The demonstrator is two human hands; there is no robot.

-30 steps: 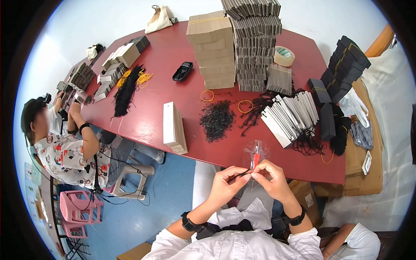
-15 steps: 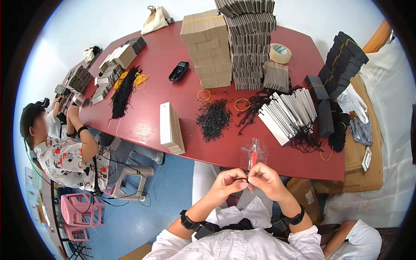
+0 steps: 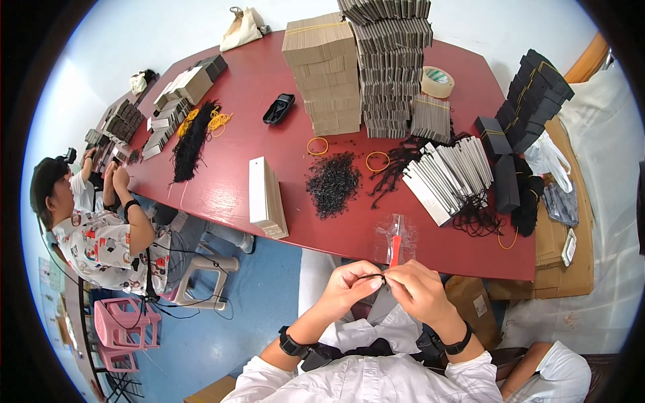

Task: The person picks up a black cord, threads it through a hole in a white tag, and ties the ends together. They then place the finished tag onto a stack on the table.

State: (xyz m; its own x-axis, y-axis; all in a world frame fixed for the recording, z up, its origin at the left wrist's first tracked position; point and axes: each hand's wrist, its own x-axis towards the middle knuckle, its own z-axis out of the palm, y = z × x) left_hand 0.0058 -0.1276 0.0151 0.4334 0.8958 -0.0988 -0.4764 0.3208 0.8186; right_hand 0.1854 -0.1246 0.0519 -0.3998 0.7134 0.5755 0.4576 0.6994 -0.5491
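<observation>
Just off the table's front edge, my left hand (image 3: 351,285) and my right hand (image 3: 418,287) meet fingertip to fingertip. Both are closed in a pinch on a thin black cord (image 3: 371,276). The fingers hide most of that cord, and its ends cannot be made out. Beyond my right hand, a red-handled tool (image 3: 396,248) lies on a crumpled clear plastic bag (image 3: 407,232) at the edge. A heap of small black pieces (image 3: 333,187) is on the table ahead. Right of it, white cards (image 3: 443,181) with black cords lie fanned out.
A block of white-faced cards (image 3: 267,198) stands left of the heap. Tall grey-brown cardboard stacks (image 3: 322,80) rise behind, beside a tape roll (image 3: 437,82) and an open black case (image 3: 278,109). Black boxes (image 3: 534,101) are piled right. Another person (image 3: 101,235) sits left.
My right hand has turned so its back shows more, with its fingers curled over the cord. The cord's loop at my left fingertips looks flatter. My left hand has barely moved.
</observation>
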